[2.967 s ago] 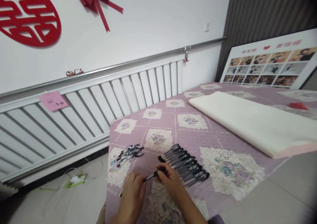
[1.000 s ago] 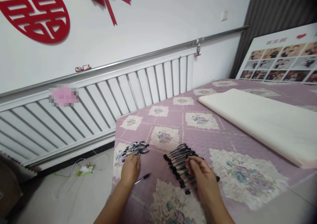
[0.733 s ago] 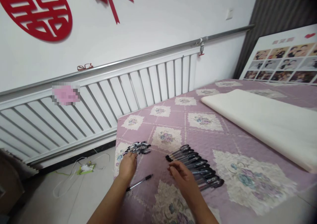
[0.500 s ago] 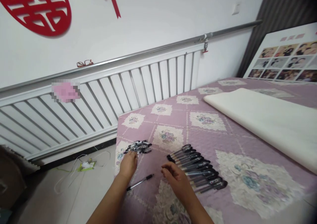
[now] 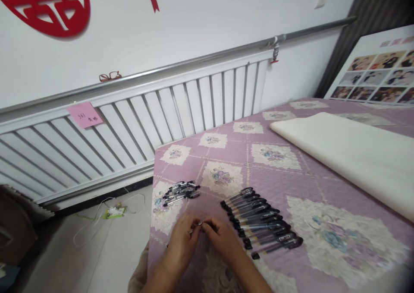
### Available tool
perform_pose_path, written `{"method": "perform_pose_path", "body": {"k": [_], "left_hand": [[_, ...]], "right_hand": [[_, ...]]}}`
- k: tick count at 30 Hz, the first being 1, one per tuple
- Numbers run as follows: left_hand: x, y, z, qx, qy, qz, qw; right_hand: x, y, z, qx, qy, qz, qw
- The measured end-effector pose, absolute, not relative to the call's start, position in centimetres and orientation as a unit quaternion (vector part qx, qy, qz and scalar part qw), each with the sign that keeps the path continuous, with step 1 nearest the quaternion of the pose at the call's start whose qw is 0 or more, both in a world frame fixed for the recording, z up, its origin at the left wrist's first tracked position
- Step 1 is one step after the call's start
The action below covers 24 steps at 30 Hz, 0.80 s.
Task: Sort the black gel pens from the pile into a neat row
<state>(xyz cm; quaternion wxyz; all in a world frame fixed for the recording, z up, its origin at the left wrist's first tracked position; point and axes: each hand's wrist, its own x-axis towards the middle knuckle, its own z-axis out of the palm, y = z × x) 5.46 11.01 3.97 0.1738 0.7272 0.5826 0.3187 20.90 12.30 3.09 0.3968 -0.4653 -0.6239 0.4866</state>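
Observation:
My left hand (image 5: 185,237) and my right hand (image 5: 220,237) meet fingertip to fingertip over the table's near left part. Both are closed in a pinch around a small shiny pen part (image 5: 198,225), mostly covered by the fingers. Beyond my left hand lies a loose pile of small clear and black pen parts (image 5: 181,191). To the right of my right hand, several pens (image 5: 260,219) with black ends lie side by side in a slanting row. A dark tip shows by my left wrist; whatever it belongs to is hidden.
A purple flowered cloth (image 5: 226,150) covers the table, and a folded white sheet (image 5: 349,150) lies at the right. Behind stands a white radiator (image 5: 190,107) with a pink note (image 5: 85,114). A power strip (image 5: 115,212) with cables lies on the floor at left.
My left hand has come back from the pile towards my right hand, and their fingertips now meet. The single pen that lay by my left wrist is now hidden. The view has shifted slightly.

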Motion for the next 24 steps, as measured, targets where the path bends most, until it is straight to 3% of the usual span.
{"method": "perform_pose_path", "body": {"k": [12,24], "left_hand": [[4.6,9.3,3.2,0.754,0.559,0.322,0.124],[1.4,8.3,1.0,0.728,0.639,0.224,0.105]], "right_hand": [[21.1,12.3,3.1,-0.467,-0.603,0.508,0.401],[21.2,12.8,1.7,-0.483,-0.534,0.522,0.458]]}}
